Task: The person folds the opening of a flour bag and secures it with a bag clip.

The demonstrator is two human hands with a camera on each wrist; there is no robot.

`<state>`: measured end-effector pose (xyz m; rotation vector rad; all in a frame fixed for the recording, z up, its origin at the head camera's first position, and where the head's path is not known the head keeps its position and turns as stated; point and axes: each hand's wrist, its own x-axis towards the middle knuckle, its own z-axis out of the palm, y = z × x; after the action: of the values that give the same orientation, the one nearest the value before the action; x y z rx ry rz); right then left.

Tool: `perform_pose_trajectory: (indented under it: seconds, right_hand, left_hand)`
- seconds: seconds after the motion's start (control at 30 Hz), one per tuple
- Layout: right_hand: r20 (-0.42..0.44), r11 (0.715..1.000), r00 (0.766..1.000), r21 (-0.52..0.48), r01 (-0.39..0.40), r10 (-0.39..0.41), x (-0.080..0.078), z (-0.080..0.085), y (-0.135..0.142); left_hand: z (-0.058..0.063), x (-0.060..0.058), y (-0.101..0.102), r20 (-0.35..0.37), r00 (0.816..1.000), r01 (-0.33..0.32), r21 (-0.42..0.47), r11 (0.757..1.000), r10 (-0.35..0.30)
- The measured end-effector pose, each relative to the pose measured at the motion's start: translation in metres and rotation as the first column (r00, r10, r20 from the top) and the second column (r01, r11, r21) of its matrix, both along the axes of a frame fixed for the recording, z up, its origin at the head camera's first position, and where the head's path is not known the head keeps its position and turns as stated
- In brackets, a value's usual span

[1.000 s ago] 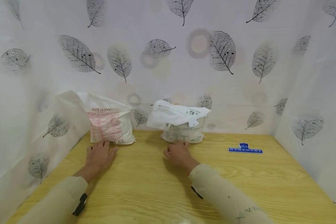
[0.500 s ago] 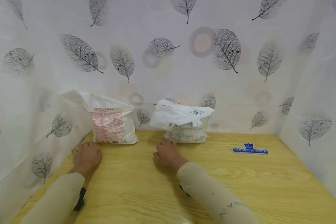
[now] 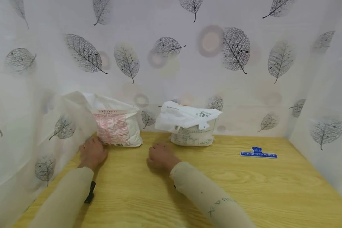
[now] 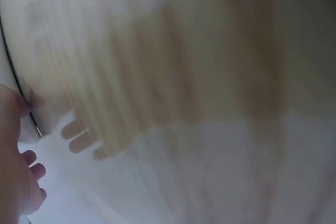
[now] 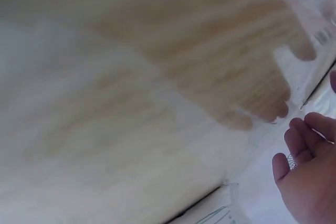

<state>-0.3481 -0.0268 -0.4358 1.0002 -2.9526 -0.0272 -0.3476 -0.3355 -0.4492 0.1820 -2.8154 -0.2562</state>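
On the left of the table stands a plump white bag with red print [image 3: 114, 129], its loose top flopping left. My left hand [image 3: 93, 152] is at its lower left corner, fingertips right by the bag's base. In the left wrist view that hand [image 4: 13, 166] has bent, spread fingers and grips nothing. My right hand [image 3: 161, 155] rests low over the wood between the two bags. Its loosely curled fingers [image 5: 299, 140] are empty in the right wrist view. Behind it to the right is a second white bag with green print [image 3: 192, 136], top folded over.
A blue clip with a piano-key pattern [image 3: 257, 153] lies at the right of the wooden table [image 3: 216, 177]. Leaf-printed sheeting [image 3: 171, 76] hangs behind the bags and along both sides. The glossy tabletop mirrors both hands in the wrist views.
My left hand has gone from in front of the red-print bag to its lower left corner. My right hand has slid left, away from the green-print bag. The bags stay put.
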Motion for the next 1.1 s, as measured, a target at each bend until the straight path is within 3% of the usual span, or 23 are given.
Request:
perform_pose_trajectory:
  seconds: [0.23, 0.37, 0.63, 0.83, 1.1]
  right_hand:
    - [0.071, 0.998, 0.997, -0.069, 0.008, -0.003, -0.009, 0.004, -0.011]
    - [0.102, 0.997, 0.994, -0.064, 0.039, -0.032, -0.019, 0.003, -0.014]
    - [0.152, 0.997, 0.988, -0.069, 0.017, -0.006, -0.027, -0.002, -0.026]
    - [0.113, 0.998, 0.993, -0.056, 0.039, -0.033, -0.027, 0.006, -0.03]
    - [0.106, 0.999, 0.993, -0.016, 0.047, -0.045, -0.026, 0.004, -0.032]
  left_hand:
    - [-0.003, -0.013, 0.002, -0.006, 1.0, -0.009, 0.014, 1.0, 0.009]
    - [-0.006, -0.021, 0.002, 0.027, 0.999, -0.018, 0.039, 0.999, 0.017]
    - [-0.008, -0.023, -0.004, 0.093, 0.994, -0.07, 0.09, 0.993, 0.061]
    - [0.001, -0.032, -0.003, 0.144, 0.989, -0.072, 0.231, 0.97, 0.039]
    - [-0.001, -0.035, -0.009, 0.164, 0.986, -0.079, 0.284, 0.956, 0.033]
